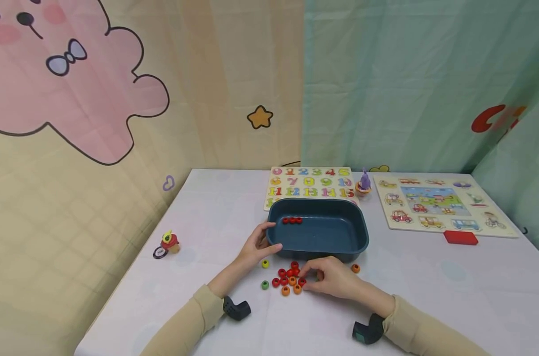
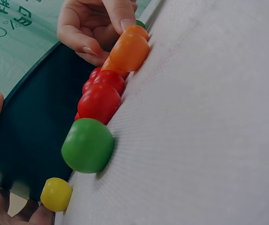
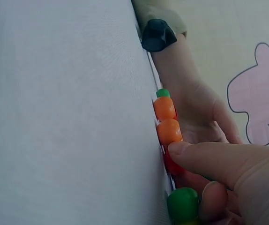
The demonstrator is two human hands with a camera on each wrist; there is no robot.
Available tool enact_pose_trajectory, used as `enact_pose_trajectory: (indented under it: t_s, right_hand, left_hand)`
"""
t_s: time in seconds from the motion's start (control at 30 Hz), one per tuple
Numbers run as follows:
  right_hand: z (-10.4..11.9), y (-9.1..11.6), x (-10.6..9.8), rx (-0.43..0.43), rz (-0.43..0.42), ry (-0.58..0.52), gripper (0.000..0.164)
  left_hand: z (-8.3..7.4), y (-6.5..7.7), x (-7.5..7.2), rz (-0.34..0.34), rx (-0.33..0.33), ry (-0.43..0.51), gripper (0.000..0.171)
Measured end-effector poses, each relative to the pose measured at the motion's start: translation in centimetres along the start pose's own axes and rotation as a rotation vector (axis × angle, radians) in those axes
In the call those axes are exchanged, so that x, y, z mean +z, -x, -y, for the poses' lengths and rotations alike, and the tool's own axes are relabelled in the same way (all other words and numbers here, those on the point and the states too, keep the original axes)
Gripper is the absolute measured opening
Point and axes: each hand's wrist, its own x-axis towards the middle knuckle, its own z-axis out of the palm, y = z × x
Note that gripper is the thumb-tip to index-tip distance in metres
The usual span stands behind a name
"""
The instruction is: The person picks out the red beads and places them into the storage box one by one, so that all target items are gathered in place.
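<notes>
Red bead (image 1: 302, 282) pinched by right hand (image 1: 333, 278) | tray (image 1: 327, 237) braced at left edge by spread left hand (image 1: 253, 251), likely against sliding | three reds (image 1: 292, 220) rowed near tray's far-left corner, apparently by colour

A number board (image 1: 311, 183) lies left of a picture board (image 1: 442, 201); a purple toy (image 1: 364, 182) stands between. A red block (image 1: 460, 238) lies at the picture board's near edge.

Table (image 1: 233, 217): evenly, softly lit
Green bead (image 2: 87, 146): small highlight, faint shadow alongside
Right-wrist view: greyish, slightly soft
</notes>
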Motion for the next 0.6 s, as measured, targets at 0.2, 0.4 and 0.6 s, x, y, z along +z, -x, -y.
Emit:
enact_pose_trajectory:
  t_s: [0.2,0.4,0.6]
  right_hand:
    - [0.0,0.0,0.2,0.020,0.011,0.015,0.021]
    - [0.9,-0.1,-0.9,0.018,0.014,0.044,0.021]
    - [2.9,-0.9,-4.5,-0.090,-0.012,0.059,0.021]
  left_hand:
    - [0.2,0.0,0.0,-0.001,-0.005,0.007,0.064]
    - [-0.1,0.0,0.0,0.007,-0.009,0.006,0.063]
    - [-0.4,0.1,0.1,-0.009,-0.017,0.004,0.062]
